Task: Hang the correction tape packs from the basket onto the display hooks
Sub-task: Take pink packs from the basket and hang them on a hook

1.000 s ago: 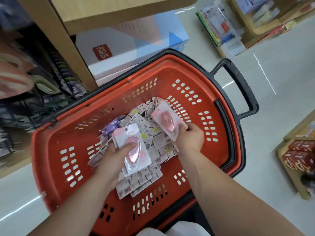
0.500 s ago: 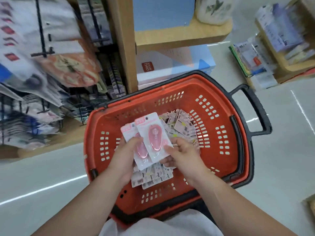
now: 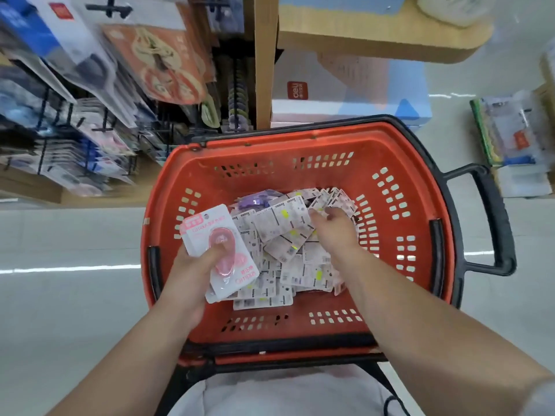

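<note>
The red basket (image 3: 270, 142) sits in the middle of the frame, just in front of the person. Inside it lies a big pile of correction tape packs (image 3: 300, 259), most of them with the back side up. One purple pack (image 3: 255, 200) peeks out at the top of the pile.

The left hand (image 3: 192, 268) is at the lower left of the basket. It holds a pink pack (image 3: 220, 250) with the thumb pressed on the front. There may be a second pack tucked behind it, but it is hard to be sure.

The right hand (image 3: 333, 228) reaches down into the pile, near the upper right of it. Its fingers bend onto the packs. I cannot tell if it has got hold of one.

The display hooks (image 3: 108, 8) are in the upper left of the frame, and other goods hang on them. They are well apart from both hands.

I think the job has only just begun. No pack is going onto a hook right now. The person looks to be gathering a few packs first. Nearly all the packs are left in the basket and wait to be hung.
</note>
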Demonstrator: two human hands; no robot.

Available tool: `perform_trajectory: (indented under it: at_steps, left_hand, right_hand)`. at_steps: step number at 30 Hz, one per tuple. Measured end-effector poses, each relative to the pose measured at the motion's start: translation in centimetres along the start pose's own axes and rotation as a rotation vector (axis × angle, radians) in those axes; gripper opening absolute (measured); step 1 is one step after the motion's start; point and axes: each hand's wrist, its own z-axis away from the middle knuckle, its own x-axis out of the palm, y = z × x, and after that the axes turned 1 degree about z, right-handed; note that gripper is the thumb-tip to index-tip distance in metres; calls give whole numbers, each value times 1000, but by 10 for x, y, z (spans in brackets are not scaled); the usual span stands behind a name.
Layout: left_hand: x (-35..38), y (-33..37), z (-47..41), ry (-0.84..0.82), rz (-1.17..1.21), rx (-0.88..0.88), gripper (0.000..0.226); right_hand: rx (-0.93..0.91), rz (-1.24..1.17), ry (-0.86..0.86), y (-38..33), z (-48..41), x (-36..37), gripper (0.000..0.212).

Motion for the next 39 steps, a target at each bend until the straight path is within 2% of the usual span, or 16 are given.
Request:
perform_trajectory:
  at_steps: [3,7,8,11,13,17,19,22,25,27,31,35,39]
  left_hand:
    - [-7,-2,0,-16,-62,-16,56]
    - [-9,2,0,0,-86,-15,55]
    - [-9,3,1,-3,-90,-12,56]
    - [-8,3,3,4,-72,-16,50]
    - [-6,3,3,8,-67,-21,44]
    - [3,0,0,17,-29,-53,51]
    - [9,0,-1,19,-8,-62,48]
    - [22,0,0,-11,-17,-57,40]
    - [36,5,4,-3,10,-59,55]
    - [44,8,7,-27,19,-62,61]
    - [52,11,13,-81,55,-24,43]
    - [46,8,14,-79,27,8,57]
    - [28,3,9,-9,48,8,51]
  right_hand:
    - [191,-67,86,11,-51,2,56]
    - [253,135,105,30,-97,15,68]
    - [259,141,108,29,-94,15,62]
    - [219,131,196,36,-84,8,26]
    - [159,190,283,35,-73,-2,23]
    - [75,-16,321,25,-33,-21,23]
    - [-12,-194,231,19,-4,-30,21]
    - [-55,-397,-135,3,34,-41,19]
    - [-78,-449,-426,-8,62,-43,18]
    - [-146,-359,-481,-11,75,-39,15]
    - [-224,-240,-503,-15,89,-27,12]
    - [-260,-102,-503,-14,96,-7,4]
    - [-285,17,-518,-15,88,16,21]
